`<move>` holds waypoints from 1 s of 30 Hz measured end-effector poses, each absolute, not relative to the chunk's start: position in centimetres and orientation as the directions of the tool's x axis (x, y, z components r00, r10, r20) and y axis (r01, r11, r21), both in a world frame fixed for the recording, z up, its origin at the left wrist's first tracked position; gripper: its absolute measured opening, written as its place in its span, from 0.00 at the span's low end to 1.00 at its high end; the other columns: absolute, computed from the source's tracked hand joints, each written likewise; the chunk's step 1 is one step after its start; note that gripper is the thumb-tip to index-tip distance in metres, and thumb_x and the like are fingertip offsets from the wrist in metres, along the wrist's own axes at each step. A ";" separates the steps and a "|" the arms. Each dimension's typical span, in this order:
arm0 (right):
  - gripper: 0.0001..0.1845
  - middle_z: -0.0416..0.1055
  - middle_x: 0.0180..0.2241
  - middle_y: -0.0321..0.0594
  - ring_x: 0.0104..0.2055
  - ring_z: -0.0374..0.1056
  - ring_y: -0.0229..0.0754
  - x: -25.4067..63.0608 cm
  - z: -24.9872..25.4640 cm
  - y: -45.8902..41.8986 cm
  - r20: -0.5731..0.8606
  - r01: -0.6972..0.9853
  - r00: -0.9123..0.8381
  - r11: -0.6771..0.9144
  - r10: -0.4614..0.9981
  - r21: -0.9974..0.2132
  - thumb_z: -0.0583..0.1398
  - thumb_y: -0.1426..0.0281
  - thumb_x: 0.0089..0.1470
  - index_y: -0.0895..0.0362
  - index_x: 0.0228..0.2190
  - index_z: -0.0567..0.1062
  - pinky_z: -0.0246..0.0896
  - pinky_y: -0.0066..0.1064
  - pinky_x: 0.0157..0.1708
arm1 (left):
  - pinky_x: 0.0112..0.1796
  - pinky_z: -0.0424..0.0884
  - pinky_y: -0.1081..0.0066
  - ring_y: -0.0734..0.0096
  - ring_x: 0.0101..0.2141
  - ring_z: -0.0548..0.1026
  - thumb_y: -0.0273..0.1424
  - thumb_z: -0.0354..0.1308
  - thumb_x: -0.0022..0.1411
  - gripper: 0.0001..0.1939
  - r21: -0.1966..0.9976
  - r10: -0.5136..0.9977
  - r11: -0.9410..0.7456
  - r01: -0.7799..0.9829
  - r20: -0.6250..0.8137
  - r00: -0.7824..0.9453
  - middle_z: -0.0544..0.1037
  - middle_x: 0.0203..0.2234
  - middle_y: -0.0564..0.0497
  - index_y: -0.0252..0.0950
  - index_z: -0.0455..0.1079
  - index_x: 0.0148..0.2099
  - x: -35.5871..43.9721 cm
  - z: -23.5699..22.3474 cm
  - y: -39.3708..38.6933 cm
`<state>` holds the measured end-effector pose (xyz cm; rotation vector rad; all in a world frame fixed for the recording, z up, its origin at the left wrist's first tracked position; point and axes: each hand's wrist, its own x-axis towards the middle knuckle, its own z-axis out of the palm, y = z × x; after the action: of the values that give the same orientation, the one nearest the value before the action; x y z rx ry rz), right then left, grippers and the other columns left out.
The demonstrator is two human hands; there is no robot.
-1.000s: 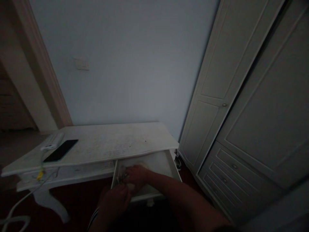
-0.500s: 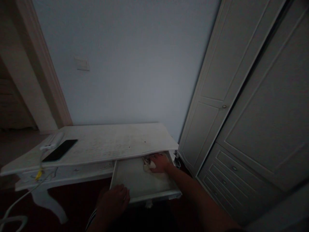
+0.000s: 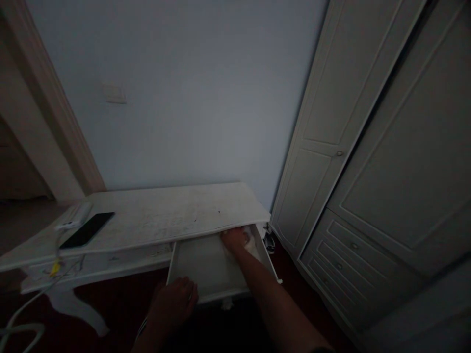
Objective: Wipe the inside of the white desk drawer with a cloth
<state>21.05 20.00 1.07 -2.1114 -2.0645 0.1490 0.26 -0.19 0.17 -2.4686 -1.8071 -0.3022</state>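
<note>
A white drawer (image 3: 202, 262) is pulled out from the desk (image 3: 184, 203). At its front left corner, my left hand (image 3: 175, 298) has its fingers curled over the edge. Deep in the drawer at the back right, my right hand (image 3: 234, 239) presses a pale, crumpled cloth (image 3: 251, 246) against the bottom. Part of that cloth shows beside the wrist; the fingertips lie under the desktop's front edge and are partly hidden.
On the desk's left end lie a dark phone or tablet (image 3: 87, 230) and a white power strip (image 3: 74, 215) with a cable (image 3: 27, 306). A wardrobe (image 3: 316, 186) stands to the right. Dark objects (image 3: 270, 242) are on the floor beside the desk.
My right hand has slid a little left and deeper toward the back of the drawer with the cloth. My left hand stays at the drawer's corner. The view has shifted slightly.
</note>
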 end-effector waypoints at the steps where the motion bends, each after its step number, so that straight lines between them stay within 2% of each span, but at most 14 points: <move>1: 0.35 0.68 0.62 0.70 0.64 0.63 0.73 20.3 1.0 19.6 0.064 0.978 0.017 -0.003 0.998 -0.208 0.55 0.51 0.65 0.63 0.62 0.73 0.62 0.64 0.52 | 0.46 0.75 0.61 0.59 0.42 0.83 0.31 0.46 0.75 0.19 0.068 0.936 -0.303 0.951 0.209 0.283 0.84 0.38 0.48 0.41 0.79 0.41 0.2 0.1 -0.2; 3: 0.35 0.69 0.62 0.69 0.64 0.63 0.72 18.8 0.7 18.5 0.081 0.971 -0.073 0.089 0.994 -0.220 0.57 0.50 0.64 0.61 0.62 0.73 0.61 0.63 0.54 | 0.45 0.75 0.62 0.59 0.41 0.83 0.31 0.45 0.75 0.20 0.073 0.936 -0.300 0.951 0.214 0.278 0.83 0.36 0.48 0.41 0.79 0.39 0.2 0.0 -0.2; 8: 0.42 0.68 0.65 0.51 0.66 0.62 0.62 17.0 -0.1 15.5 0.102 0.831 -0.502 0.511 0.859 -0.221 0.69 0.43 0.50 0.48 0.61 0.73 0.58 0.55 0.61 | 0.44 0.75 0.65 0.61 0.41 0.82 0.31 0.47 0.74 0.18 0.078 0.929 -0.326 0.942 0.210 0.304 0.84 0.37 0.48 0.42 0.79 0.40 -0.1 -0.6 0.1; 10: 0.44 0.67 0.66 0.50 0.67 0.61 0.61 17.1 -0.5 14.9 0.105 0.727 -0.654 0.661 0.749 -0.185 0.70 0.43 0.48 0.47 0.61 0.72 0.58 0.55 0.62 | 0.44 0.75 0.64 0.60 0.42 0.83 0.32 0.46 0.75 0.19 0.077 0.936 -0.319 0.945 0.184 0.301 0.85 0.39 0.48 0.42 0.79 0.41 -0.1 -0.5 0.1; 13: 0.41 0.68 0.63 0.54 0.64 0.64 0.61 17.9 -0.7 14.7 0.097 0.540 -0.833 0.838 0.545 -0.078 0.69 0.46 0.53 0.51 0.62 0.71 0.60 0.54 0.60 | 0.47 0.76 0.62 0.59 0.45 0.83 0.34 0.44 0.77 0.21 0.109 0.941 -0.319 0.941 0.153 0.302 0.85 0.43 0.47 0.42 0.80 0.45 0.0 0.1 0.0; 17: 0.32 0.69 0.62 0.52 0.60 0.67 0.58 19.7 -0.9 14.6 0.063 0.321 -0.946 0.947 0.319 0.018 0.68 0.53 0.57 0.49 0.60 0.72 0.63 0.49 0.57 | 0.50 0.76 0.61 0.58 0.48 0.82 0.38 0.44 0.78 0.21 0.177 0.918 -0.394 0.902 0.114 0.379 0.85 0.47 0.48 0.44 0.80 0.50 0.3 1.4 -0.2; 20: 0.32 0.69 0.62 0.52 0.60 0.68 0.58 21.7 -0.7 14.6 0.030 0.215 -0.976 0.975 0.214 0.049 0.68 0.56 0.57 0.50 0.61 0.72 0.63 0.47 0.57 | 0.48 0.77 0.60 0.57 0.48 0.82 0.39 0.43 0.79 0.22 0.186 0.916 -0.401 0.897 0.075 0.394 0.85 0.46 0.48 0.44 0.80 0.50 0.4 1.9 -0.3; 23: 0.34 0.69 0.63 0.52 0.60 0.68 0.58 24.2 0.0 15.1 -0.032 0.138 -0.990 0.990 0.139 0.031 0.69 0.56 0.54 0.50 0.61 0.73 0.61 0.46 0.58 | 0.48 0.77 0.60 0.57 0.48 0.82 0.38 0.42 0.79 0.23 0.148 0.924 -0.382 0.912 0.041 0.380 0.85 0.44 0.47 0.44 0.81 0.49 0.4 1.8 -0.3; 25: 0.36 0.69 0.63 0.50 0.60 0.69 0.57 25.9 0.6 16.0 -0.055 0.172 -0.984 0.985 0.171 -0.012 0.70 0.56 0.52 0.49 0.61 0.73 0.60 0.46 0.59 | 0.51 0.76 0.57 0.56 0.50 0.82 0.38 0.42 0.79 0.23 0.113 0.932 -0.361 0.926 0.017 0.361 0.85 0.47 0.45 0.42 0.81 0.49 0.5 1.6 -0.2; 26: 0.37 0.69 0.64 0.49 0.60 0.69 0.57 26.7 0.9 16.5 -0.059 0.235 -0.971 0.971 0.232 -0.040 0.71 0.55 0.51 0.49 0.61 0.73 0.60 0.47 0.60 | 0.53 0.76 0.56 0.55 0.52 0.81 0.38 0.42 0.79 0.23 0.100 0.936 -0.350 0.931 0.008 0.351 0.84 0.49 0.44 0.42 0.81 0.50 0.5 1.5 -0.2; 28: 0.40 0.70 0.63 0.47 0.61 0.69 0.57 28.0 1.5 17.6 -0.052 0.458 -0.889 0.883 0.455 -0.102 0.72 0.54 0.48 0.48 0.61 0.74 0.60 0.46 0.61 | 0.55 0.75 0.54 0.54 0.54 0.80 0.38 0.41 0.79 0.24 0.084 0.941 -0.336 0.938 -0.002 0.337 0.84 0.51 0.43 0.41 0.80 0.52 0.5 1.3 -0.2; 30: 0.41 0.71 0.63 0.48 0.62 0.68 0.58 28.7 2.0 18.6 -0.038 0.681 -0.729 0.718 0.684 -0.147 0.73 0.53 0.46 0.49 0.60 0.75 0.61 0.46 0.61 | 0.55 0.75 0.53 0.54 0.53 0.81 0.38 0.41 0.79 0.24 0.079 0.946 -0.324 0.943 0.004 0.325 0.84 0.51 0.43 0.41 0.80 0.51 0.5 1.2 -0.2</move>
<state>28.73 18.56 1.97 -1.1490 -2.8935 0.2359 0.50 -0.20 1.22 -2.6070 -1.8603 -0.0778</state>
